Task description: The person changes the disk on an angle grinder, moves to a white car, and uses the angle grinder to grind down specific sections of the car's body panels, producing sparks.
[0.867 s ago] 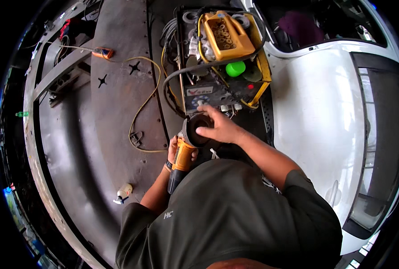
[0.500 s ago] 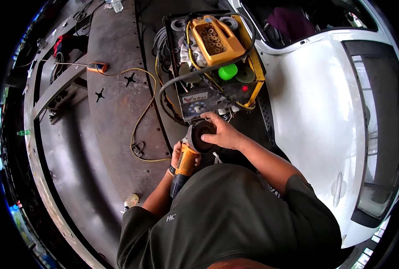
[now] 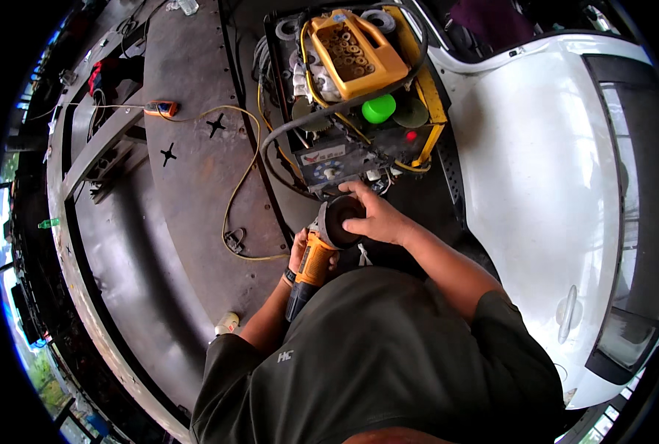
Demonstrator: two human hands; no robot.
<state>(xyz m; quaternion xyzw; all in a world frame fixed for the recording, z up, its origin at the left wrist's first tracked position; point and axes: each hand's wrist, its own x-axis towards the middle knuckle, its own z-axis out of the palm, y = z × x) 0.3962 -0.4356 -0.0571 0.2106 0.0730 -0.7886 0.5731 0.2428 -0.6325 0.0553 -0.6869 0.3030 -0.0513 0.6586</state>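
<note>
An orange and black angle grinder [image 3: 313, 262] is tilted in front of my chest, its disc end pointing away from me. My left hand [image 3: 298, 253] is wrapped round its body from the left. A dark round disc [image 3: 338, 222] sits at the grinder's head, partly inside the guard. My right hand [image 3: 374, 217] grips this disc by its edge, the thumb lying across its face and the fingers reaching over the far rim. The far side of the disc is hidden.
Ahead stands a black and yellow machine cart [image 3: 425, 111], topped by a cut-open yellow jug [image 3: 362, 55] of washers and a green cup [image 3: 378, 109]. A yellow cord [image 3: 242, 180] snakes over the metal bench [image 3: 189, 148] at left. A white car body [image 3: 536, 163] borders the right.
My view has shifted a little, so the surroundings sit slightly differently in the picture. Both hands keep their hold on the grinder and its disc, with little visible movement.
</note>
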